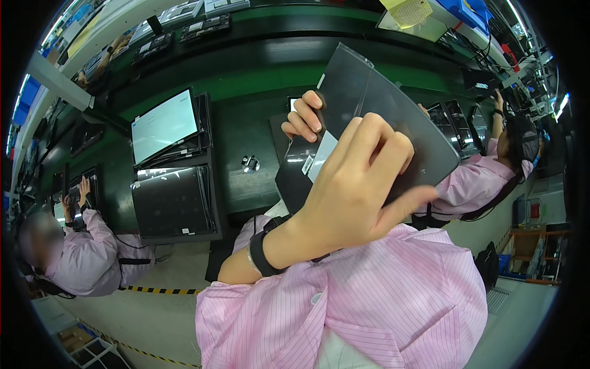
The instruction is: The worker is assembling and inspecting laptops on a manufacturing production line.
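A flat dark grey panel [413, 123], like a tablet or laptop cover, is held tilted in front of my chest. Its surface carries glossy streaks that look like clear film. My right hand [304, 117] grips it from behind, fingertips curling over its left edge; the rest of that hand is hidden. Across the panel's front lies my left hand [362, 178], wearing a black wristband [263, 253]. Its fingers are bent and the thumb juts to the right. The fingertips are hidden, so what they pinch cannot be made out. A white label [324, 155] shows beside the left hand.
On the left, a dark tray [216, 184] bears a stack of screens, one light-faced screen [165, 128] above and dark panels [172, 200] nearer. A small shiny round object [250, 163] lies on the green-black bench [246, 111]. Co-workers in pink sit at both sides.
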{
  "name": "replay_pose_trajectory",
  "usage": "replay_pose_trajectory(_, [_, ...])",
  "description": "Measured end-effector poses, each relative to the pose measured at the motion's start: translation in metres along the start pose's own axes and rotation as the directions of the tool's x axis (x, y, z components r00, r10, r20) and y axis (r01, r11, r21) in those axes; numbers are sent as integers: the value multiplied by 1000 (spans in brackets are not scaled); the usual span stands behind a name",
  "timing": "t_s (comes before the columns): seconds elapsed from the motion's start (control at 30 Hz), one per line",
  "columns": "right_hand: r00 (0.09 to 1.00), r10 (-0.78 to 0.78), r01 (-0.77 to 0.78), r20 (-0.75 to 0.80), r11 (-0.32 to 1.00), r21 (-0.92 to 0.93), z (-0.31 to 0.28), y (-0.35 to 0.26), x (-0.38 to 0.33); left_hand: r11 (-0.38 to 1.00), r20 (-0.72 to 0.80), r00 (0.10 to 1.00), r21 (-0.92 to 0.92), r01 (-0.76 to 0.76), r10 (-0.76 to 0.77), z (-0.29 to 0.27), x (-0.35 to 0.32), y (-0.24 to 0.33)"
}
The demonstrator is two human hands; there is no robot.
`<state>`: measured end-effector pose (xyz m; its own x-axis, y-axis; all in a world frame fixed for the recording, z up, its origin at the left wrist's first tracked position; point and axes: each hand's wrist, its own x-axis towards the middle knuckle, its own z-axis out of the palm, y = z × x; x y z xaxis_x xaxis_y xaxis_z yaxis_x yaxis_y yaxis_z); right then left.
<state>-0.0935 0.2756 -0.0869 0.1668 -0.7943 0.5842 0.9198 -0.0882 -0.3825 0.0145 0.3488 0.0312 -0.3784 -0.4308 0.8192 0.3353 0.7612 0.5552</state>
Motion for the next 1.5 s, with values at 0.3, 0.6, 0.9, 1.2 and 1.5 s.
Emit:
replay_pose_trajectory(0.3, [977,107,-113,183,993,24,-19,-7,11,930,24,984,321,-177,178,-2,5,-1])
replay_pose_trajectory(0.6, [978,-1,-17,207,996,82,28,-15,32,904,-192,888,-185,385,-417,-54,8,-33])
replay_pose_trajectory(0.9, [971,37,-31,235,999,-30,32,-17,36,836,-219,868,-449,316,-446,-104,5,-35])
replay_pose_trajectory(1.2, [910,-117,13,398,967,255,-6,-4,65,852,29,922,-373,368,-386,-109,57,-46])
replay_pose_trajectory(1.5, [976,-209,126,68,785,606,0,-17,51,845,170,896,-299,444,-411,-72,99,-49])
